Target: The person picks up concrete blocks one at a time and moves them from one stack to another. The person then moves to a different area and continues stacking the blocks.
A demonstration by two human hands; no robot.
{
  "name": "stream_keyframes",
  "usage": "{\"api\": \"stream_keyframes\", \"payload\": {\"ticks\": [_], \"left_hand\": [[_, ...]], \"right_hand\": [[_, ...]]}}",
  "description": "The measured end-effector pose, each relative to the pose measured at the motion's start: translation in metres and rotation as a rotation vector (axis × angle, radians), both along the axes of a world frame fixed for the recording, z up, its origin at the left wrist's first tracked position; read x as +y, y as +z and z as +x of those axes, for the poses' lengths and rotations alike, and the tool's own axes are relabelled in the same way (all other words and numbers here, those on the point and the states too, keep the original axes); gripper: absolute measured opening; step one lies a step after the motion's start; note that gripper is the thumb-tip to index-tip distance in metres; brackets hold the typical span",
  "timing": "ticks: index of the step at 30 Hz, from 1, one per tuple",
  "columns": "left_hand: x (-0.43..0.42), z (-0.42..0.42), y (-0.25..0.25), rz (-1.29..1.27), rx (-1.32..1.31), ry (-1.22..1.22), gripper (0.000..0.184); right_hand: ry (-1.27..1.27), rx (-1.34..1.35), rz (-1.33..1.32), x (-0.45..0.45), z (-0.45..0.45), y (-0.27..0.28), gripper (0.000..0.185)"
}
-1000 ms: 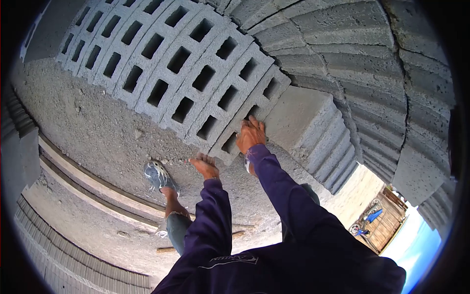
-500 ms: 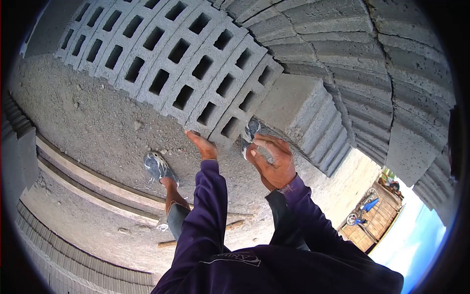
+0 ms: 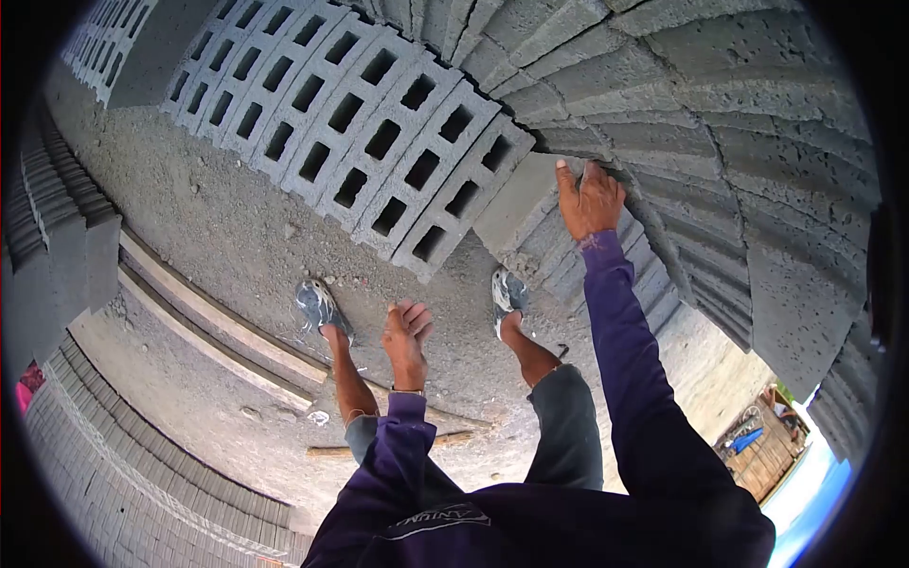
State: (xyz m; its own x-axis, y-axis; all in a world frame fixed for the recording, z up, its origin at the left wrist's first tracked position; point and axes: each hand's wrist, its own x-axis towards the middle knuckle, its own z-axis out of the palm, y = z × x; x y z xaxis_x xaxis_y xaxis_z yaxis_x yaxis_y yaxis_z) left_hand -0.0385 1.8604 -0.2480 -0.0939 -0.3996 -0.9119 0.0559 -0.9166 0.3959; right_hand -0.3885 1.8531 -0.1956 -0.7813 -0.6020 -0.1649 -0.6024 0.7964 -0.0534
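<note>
My left hand is in the air above the dirt between my legs, fingers loosely bent and apart, with nothing in it. Farther up and to the right, my right hand reaches over the far end of a short stack of grey concrete blocks. Its thumb and fingers are spread; some fingertips are hidden, and I cannot tell how firmly they touch. Left of this stack stands a row of hollow concrete blocks, set side by side with their rectangular holes facing me. The row's nearest block is apart from both hands.
A tall wall of stacked blocks rises on the right. Wooden planks lie on the ground at left, near more block stacks. My shoes are on loose dirt. A wooden platform is at lower right.
My left hand has left the end block of the hollow row and drawn back toward me. My right hand has moved up and right over the short stack. The view has shifted.
</note>
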Motion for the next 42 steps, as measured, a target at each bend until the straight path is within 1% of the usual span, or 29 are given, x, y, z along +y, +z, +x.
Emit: {"api": "stream_keyframes", "payload": {"ticks": [1,3,4,5,6,8,9,11,12,13,14,16,17,18,19,20,21,22,24,25,26,28,29,30,32,33,37,40,42], "left_hand": [[0.013,-0.023,0.018,0.009,0.051,0.041,0.067],[0.026,-0.071,0.041,0.013,0.101,0.076,0.067],[0.029,-0.092,0.049,0.125,0.026,0.240,0.066],[0.031,-0.100,0.052,0.237,-0.049,0.404,0.065],[0.041,-0.090,0.036,0.238,-0.053,0.392,0.065],[0.065,-0.052,-0.013,-0.097,-0.018,0.396,0.065],[0.063,-0.036,-0.012,0.019,-0.013,0.429,0.064],[0.063,0.003,-0.030,0.072,-0.018,0.406,0.062],[0.062,0.016,-0.035,0.120,-0.026,0.398,0.061],[0.063,0.021,-0.043,0.047,-0.063,0.384,0.059],[0.063,0.027,-0.050,0.056,-0.068,0.383,0.059],[0.065,0.037,-0.059,0.025,-0.057,0.319,0.059],[0.067,0.043,-0.062,0.038,-0.058,0.328,0.059],[0.064,0.050,-0.065,0.123,-0.084,0.254,0.060],[0.059,0.054,-0.070,0.202,-0.105,0.176,0.061],[0.063,0.064,-0.083,0.207,-0.102,0.180,0.061],[0.070,0.076,-0.100,0.164,-0.074,0.107,0.063],[0.079,0.088,-0.115,0.120,-0.050,0.034,0.066],[0.073,0.086,-0.104,0.201,-0.130,0.017,0.068],[0.063,0.082,-0.097,0.269,-0.195,-0.009,0.071],[0.056,0.083,-0.094,0.261,-0.196,-0.016,0.071],[0.058,0.088,-0.088,0.323,-0.075,0.135,0.072],[0.087,0.106,-0.109,-0.012,-0.085,-0.014,0.069],[0.089,0.109,-0.109,0.003,-0.085,-0.034,0.069],[0.084,0.094,-0.119,0.192,0.199,0.380,0.064],[0.073,0.078,-0.105,0.233,0.178,0.452,0.056],[0.077,0.060,-0.103,0.245,0.252,0.413,0.057],[0.069,0.026,-0.115,0.230,0.308,0.380,0.056],[0.072,0.008,-0.138,0.161,0.331,0.368,0.059]], "right_hand": [[0.073,0.020,-0.057,0.007,0.011,0.007,0.070],[0.160,-0.100,-0.084,0.018,0.045,0.043,0.064],[0.189,-0.169,-0.127,0.024,0.062,0.052,0.060],[0.216,-0.235,-0.171,0.031,0.076,0.058,0.056],[0.204,-0.236,-0.171,0.039,0.087,0.062,0.056],[0.165,-0.687,-0.237,0.051,0.104,0.061,0.044],[0.151,-0.687,-0.233,0.057,0.108,0.050,0.044],[0.225,-0.579,-0.228,0.066,0.115,0.019,0.045],[0.219,-0.586,-0.221,0.059,0.119,0.011,0.045],[0.285,-0.591,0.022,0.049,0.122,0.003,0.049],[0.350,-0.588,0.266,0.044,0.127,-0.005,0.054],[0.371,-0.531,0.312,0.053,0.145,-0.034,0.060],[0.358,-0.557,0.343,0.048,0.147,-0.034,0.057],[0.347,-0.579,0.368,0.043,0.150,-0.035,0.053],[0.352,-0.574,0.373,0.047,0.155,-0.045,0.053],[0.373,-0.529,0.260,0.061,0.162,-0.060,0.053],[0.392,-0.485,0.147,0.069,0.166,-0.069,0.053],[0.392,-0.487,0.151,0.077,0.168,-0.079,0.053],[0.343,-0.564,0.031,0.082,0.178,-0.089,0.052],[0.338,-0.565,0.022,0.082,0.186,-0.091,0.052],[0.332,-0.574,0.095,0.078,0.196,-0.086,0.051],[0.336,-0.593,0.174,0.073,0.208,-0.092,0.051],[0.309,-0.600,0.163,0.075,0.216,-0.094,0.056],[0.273,-0.604,0.157,0.075,0.224,-0.090,0.061],[0.247,-0.616,0.227,0.068,0.226,-0.080,0.060],[0.221,-0.597,0.234,0.068,0.227,-0.075,0.059],[0.267,-0.516,0.145,0.076,0.216,-0.069,0.053],[0.293,-0.412,0.092,0.068,0.193,-0.059,0.050],[0.246,-0.344,0.041,0.054,0.173,-0.061,0.047]]}}
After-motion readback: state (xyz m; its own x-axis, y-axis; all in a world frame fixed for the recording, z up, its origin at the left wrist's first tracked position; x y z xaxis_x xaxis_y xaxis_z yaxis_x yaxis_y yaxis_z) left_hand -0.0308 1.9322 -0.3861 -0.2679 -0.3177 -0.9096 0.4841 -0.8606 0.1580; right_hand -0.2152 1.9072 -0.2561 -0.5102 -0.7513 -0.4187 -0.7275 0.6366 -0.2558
